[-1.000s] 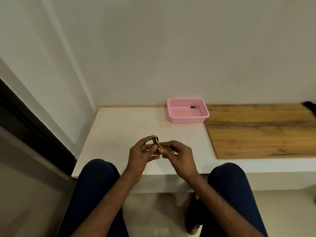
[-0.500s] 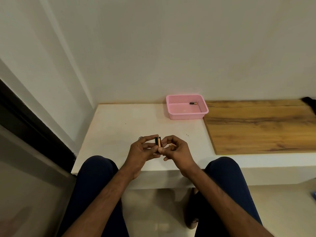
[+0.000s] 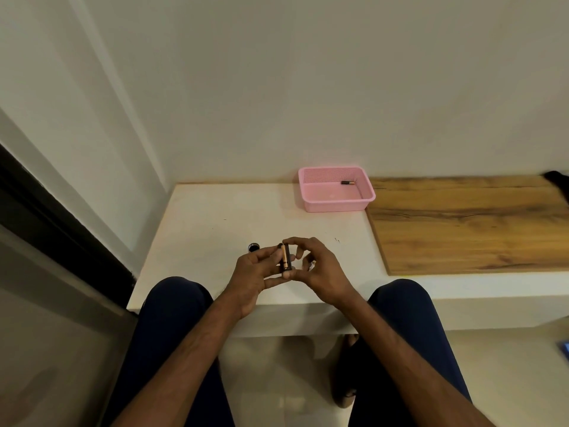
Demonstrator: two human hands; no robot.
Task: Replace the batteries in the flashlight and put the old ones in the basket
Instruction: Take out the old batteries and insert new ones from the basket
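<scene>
Over the near edge of the white table (image 3: 215,229), both my hands hold a small black battery holder (image 3: 287,257) upright, with a copper-and-black battery seated in it. My left hand (image 3: 255,272) grips the holder from the left. My right hand (image 3: 317,269) pinches it top and bottom between forefinger and thumb. A black round flashlight part (image 3: 254,247) stands on the table just left of my left hand. The pink basket (image 3: 335,204) sits at the back of the table with one battery (image 3: 348,182) lying inside it.
A wooden board (image 3: 468,223) covers the table's right side, touching the basket's right edge. A dark object (image 3: 558,180) lies at the far right. The wall runs behind the table. My knees are under the front edge.
The holder has turned upright between my hands and my right forefinger now reaches over its top. The black flashlight part has come into sight left of my left hand.
</scene>
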